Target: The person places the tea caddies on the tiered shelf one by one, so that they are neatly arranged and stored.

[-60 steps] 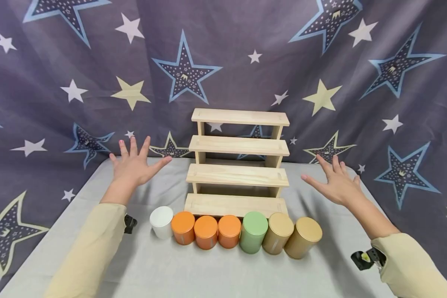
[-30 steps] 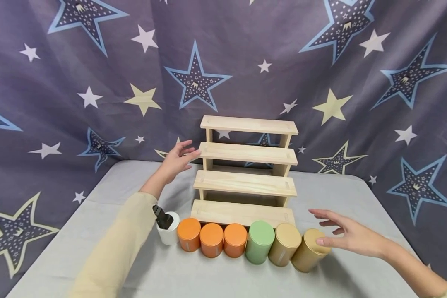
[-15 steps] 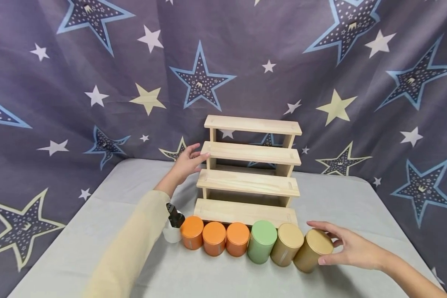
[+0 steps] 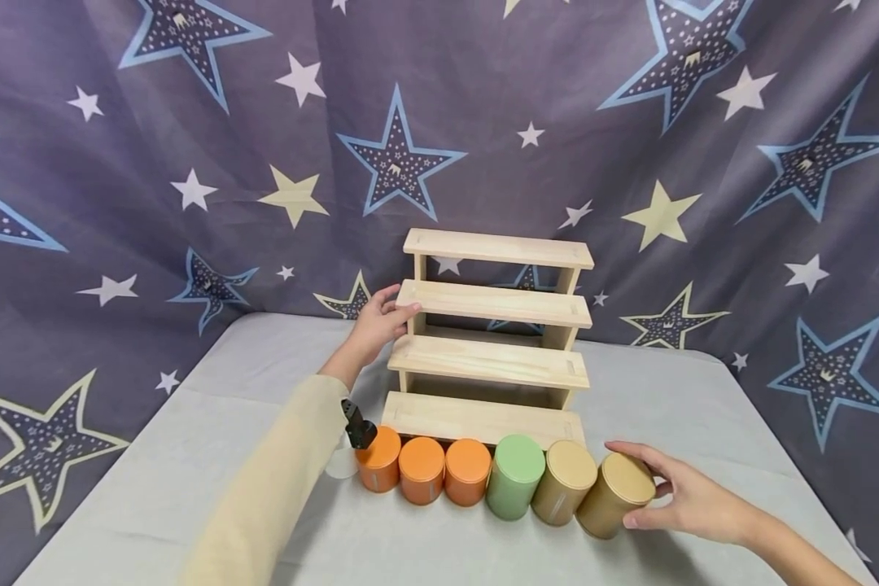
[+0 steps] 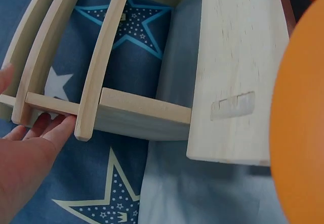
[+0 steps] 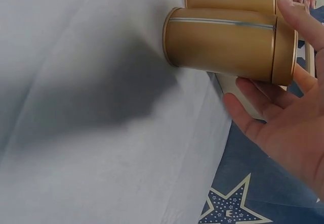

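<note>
My left hand (image 4: 377,325) is at the left side of a four-tier wooden step shelf (image 4: 494,303), holding it near the second board from the top. In the left wrist view its fingers (image 5: 59,131) reach onto the side piece between two boards. At the right end of a row of canisters, my right hand (image 4: 703,496) holds a gold canister (image 4: 606,509) around its upper part. The right wrist view shows the thumb (image 6: 304,24) on one side of the lid and bent fingers on the other. That canister stands on the cloth beside a second gold canister (image 4: 560,492).
Continuing left along the row are a green canister (image 4: 513,484), three orange canisters (image 4: 421,476) and a white canister (image 4: 342,465), partly hidden by the left sleeve. They stand before the shelf's lowest board. A star-patterned curtain (image 4: 469,73) hangs behind the grey-clothed table (image 4: 154,480).
From spread out at both sides, my hands have come inward. The left has moved right to the shelf's side, the right down to the end gold canister and around it. The view has shifted slightly.
</note>
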Demonstrator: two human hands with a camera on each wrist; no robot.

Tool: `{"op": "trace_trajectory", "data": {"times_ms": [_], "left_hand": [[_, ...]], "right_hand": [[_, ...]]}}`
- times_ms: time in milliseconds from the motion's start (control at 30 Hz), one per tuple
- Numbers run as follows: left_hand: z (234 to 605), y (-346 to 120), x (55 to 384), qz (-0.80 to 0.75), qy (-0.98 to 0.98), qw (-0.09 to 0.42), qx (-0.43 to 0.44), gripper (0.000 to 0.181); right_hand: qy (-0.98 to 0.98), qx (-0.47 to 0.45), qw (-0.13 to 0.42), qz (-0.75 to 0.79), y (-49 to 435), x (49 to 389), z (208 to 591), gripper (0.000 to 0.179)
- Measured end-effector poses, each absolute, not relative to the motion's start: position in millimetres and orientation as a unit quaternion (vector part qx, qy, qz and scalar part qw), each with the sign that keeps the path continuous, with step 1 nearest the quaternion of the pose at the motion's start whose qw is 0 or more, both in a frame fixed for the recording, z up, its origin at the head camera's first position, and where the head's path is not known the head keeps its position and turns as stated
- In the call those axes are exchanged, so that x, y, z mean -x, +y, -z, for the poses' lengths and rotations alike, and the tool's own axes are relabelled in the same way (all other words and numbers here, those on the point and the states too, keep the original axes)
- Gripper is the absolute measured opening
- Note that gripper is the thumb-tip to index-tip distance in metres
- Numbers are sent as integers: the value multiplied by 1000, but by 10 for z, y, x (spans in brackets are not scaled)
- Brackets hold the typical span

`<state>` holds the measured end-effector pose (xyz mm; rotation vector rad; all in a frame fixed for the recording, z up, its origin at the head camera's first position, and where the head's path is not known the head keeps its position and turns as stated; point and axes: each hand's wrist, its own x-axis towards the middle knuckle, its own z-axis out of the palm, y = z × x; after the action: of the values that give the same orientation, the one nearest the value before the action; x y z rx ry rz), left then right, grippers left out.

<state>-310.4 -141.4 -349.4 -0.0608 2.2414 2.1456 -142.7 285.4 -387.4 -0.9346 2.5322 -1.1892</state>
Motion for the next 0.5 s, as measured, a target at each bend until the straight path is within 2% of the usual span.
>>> {"op": "trace_trajectory", "data": {"times_ms": [500], "left_hand": [[3519, -1384, 3149, -697, 716, 7, 28, 68]], "right_hand": [[858, 293, 47, 420, 2823, 1403, 3995, 72]]}}
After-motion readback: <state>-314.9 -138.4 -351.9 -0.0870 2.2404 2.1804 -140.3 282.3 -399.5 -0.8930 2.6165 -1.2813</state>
